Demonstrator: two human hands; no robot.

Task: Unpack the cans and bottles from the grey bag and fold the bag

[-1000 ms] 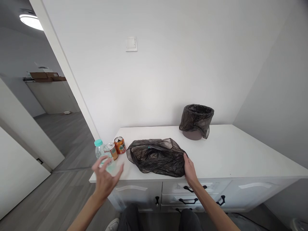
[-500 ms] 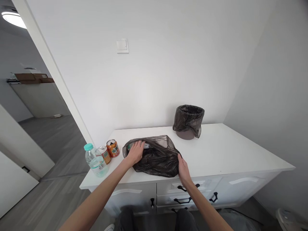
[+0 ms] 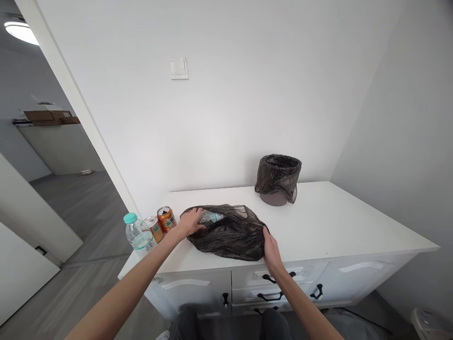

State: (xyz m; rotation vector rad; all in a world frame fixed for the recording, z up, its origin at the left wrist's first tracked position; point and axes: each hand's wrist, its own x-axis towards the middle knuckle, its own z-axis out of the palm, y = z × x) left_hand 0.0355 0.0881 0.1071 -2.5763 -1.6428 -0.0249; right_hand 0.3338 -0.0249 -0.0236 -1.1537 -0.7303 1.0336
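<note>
A thin black plastic bag [image 3: 230,238] lies on its side with its mouth spread, near the front edge of the white cabinet top. Inside its left part rests a clear plastic bottle [image 3: 209,217] with a green-and-white label. My left hand [image 3: 190,223] curls round the bottle's left end at the bag's rim, hiding that end. At the bag's right end, my right hand [image 3: 271,245] pinches the gathered plastic, thumb on top. Left of the bag stand a clear bottle with a turquoise cap [image 3: 130,218], an orange can [image 3: 166,218] and a second can [image 3: 153,226].
Behind and to the right, a small bin [image 3: 274,198] lined with a black bag stands against the wall. The white cabinet top [image 3: 347,222] extends rightward, with drawers and black handles [image 3: 269,296] below. A doorway opens on the left.
My left hand has shifted left along the bottle, so more of the bottle and its label shows. The bag's left rim has sagged a little. My right hand keeps its hold.
</note>
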